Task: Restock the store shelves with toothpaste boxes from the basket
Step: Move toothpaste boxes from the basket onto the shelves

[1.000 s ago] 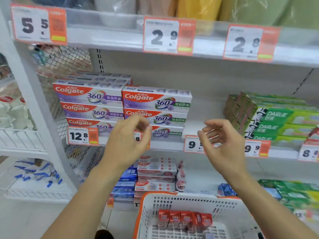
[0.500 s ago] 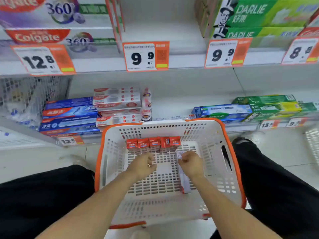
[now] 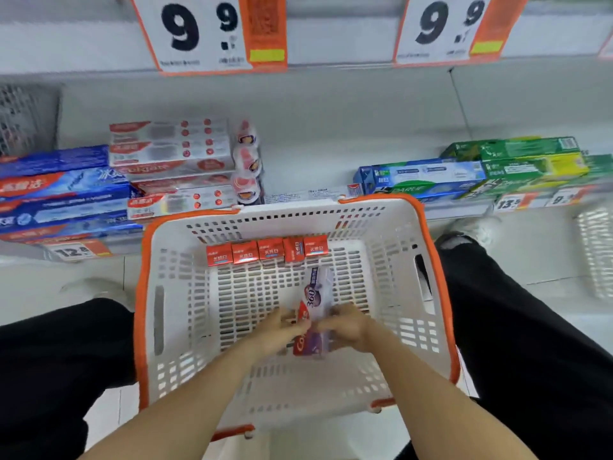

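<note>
A white basket [image 3: 391, 227] sits open-topped between the person's knees. Five red boxes [image 3: 267, 252] line its far wall; the rest of its floor lies bare. On the low shelf [image 3: 311, 161] beyond, a gap separates stacked white boxes [image 3: 172, 161] from blue boxes [image 3: 421, 175].

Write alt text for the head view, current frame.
Both hands, left hand and right hand, grip a purple-and-red Colgate 360 toothpaste box inside a white perforated plastic basket with an orange rim. Five small red boxes line its far wall; stocked shelves sit beyond.
</note>
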Action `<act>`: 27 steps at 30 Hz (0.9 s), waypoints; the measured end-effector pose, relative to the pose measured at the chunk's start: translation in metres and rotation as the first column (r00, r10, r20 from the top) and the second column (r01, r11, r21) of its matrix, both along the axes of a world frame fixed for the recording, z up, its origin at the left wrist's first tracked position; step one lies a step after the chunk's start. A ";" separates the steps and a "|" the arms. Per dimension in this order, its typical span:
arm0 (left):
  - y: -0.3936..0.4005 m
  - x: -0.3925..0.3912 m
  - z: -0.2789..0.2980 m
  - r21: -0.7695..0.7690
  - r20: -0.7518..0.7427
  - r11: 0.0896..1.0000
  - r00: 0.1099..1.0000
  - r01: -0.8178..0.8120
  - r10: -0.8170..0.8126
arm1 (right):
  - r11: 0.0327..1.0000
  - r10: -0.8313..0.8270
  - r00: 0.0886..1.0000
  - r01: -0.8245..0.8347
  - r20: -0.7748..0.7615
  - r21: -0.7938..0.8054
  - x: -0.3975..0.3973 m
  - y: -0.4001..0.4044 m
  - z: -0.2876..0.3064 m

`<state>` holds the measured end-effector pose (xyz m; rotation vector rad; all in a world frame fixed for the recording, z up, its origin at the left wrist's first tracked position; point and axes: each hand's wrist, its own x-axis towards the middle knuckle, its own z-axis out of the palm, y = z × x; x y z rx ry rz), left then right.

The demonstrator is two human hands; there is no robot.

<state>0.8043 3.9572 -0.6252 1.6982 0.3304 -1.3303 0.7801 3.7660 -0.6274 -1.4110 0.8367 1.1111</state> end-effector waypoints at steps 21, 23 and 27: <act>0.038 0.107 0.298 0.299 0.687 0.779 0.442 0.552 -0.577 | 0.949 0.275 0.579 -0.293 0.768 -0.119 0.051 -0.035 0.270; 0.055 0.110 0.325 0.315 0.718 0.811 0.434 0.493 -0.543 | 0.949 0.269 0.529 -0.286 0.804 -0.130 0.055 -0.019 0.293; 0.097 0.114 0.355 0.252 0.839 0.919 0.405 0.304 -0.364 | 0.958 0.262 0.481 -0.236 0.837 -0.165 0.068 0.014 0.326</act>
